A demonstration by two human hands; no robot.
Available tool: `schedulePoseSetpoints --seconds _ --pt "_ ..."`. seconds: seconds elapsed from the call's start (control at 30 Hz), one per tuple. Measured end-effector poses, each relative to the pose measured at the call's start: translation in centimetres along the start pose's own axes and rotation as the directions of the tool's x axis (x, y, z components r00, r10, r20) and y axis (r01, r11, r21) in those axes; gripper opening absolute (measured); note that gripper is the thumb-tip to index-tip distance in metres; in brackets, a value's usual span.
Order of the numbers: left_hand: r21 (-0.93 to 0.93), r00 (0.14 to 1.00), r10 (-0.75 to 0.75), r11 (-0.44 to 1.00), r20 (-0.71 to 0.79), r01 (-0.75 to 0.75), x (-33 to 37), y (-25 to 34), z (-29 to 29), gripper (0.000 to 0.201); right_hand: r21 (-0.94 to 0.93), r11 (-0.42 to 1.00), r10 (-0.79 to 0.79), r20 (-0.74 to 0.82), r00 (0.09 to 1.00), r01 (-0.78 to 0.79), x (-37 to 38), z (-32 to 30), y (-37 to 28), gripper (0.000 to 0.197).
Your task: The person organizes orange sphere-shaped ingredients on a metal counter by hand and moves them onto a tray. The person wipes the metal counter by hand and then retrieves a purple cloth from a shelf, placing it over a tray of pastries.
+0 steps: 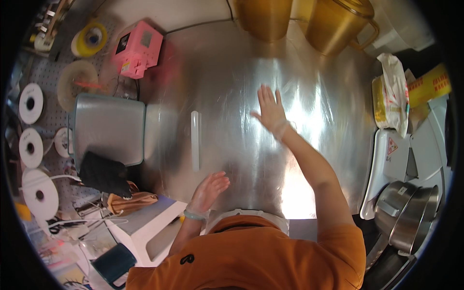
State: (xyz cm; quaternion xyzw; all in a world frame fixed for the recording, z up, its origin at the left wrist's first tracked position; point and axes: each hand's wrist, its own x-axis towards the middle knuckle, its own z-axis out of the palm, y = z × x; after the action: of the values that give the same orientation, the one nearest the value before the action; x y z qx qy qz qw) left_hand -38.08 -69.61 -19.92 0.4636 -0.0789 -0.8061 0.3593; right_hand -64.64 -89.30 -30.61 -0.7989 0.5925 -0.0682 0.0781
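My right hand (270,112) is over the middle of the shiny metal tabletop (232,63), palm down with the fingers spread. It holds nothing; whether it touches the metal I cannot tell. A thin translucent cuff shows at that wrist. Close to the near edge, my left hand (210,191) is open and empty, its fingers stretched out, with a pale band at the wrist. A long narrow whitish translucent bar (195,141) lies on the metal just beyond my left hand.
Amber jugs (338,24) stand at the back, and a pink device (138,48) at the back left. A clear-lidded box (109,128) and a black cloth (104,174) are at the left. Steel pots (411,217) and a white-and-yellow plastic package (390,92) line the right side.
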Motion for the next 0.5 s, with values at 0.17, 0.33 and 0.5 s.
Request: schedulePoseSetpoints --seconds 0.17,0.33,0.5 --pt "0.02 0.996 0.062 0.998 -0.066 -0.061 -0.3 1.3 -0.7 0.043 -0.015 0.886 0.456 -0.149 0.878 -0.463 9.2 0.9 4.4 0.081" --pt "0.026 0.995 0.094 0.995 -0.032 -0.093 -0.5 1.2 -0.4 0.043 -0.055 0.742 0.659 -0.124 0.742 -0.668 6.2 -0.1 6.5 0.082" --pt "0.089 0.997 0.019 0.996 0.071 -0.026 -1.1 0.5 0.6 0.042 -0.019 0.633 0.769 -0.102 0.632 -0.774 -3.5 -0.8 5.9 0.082"
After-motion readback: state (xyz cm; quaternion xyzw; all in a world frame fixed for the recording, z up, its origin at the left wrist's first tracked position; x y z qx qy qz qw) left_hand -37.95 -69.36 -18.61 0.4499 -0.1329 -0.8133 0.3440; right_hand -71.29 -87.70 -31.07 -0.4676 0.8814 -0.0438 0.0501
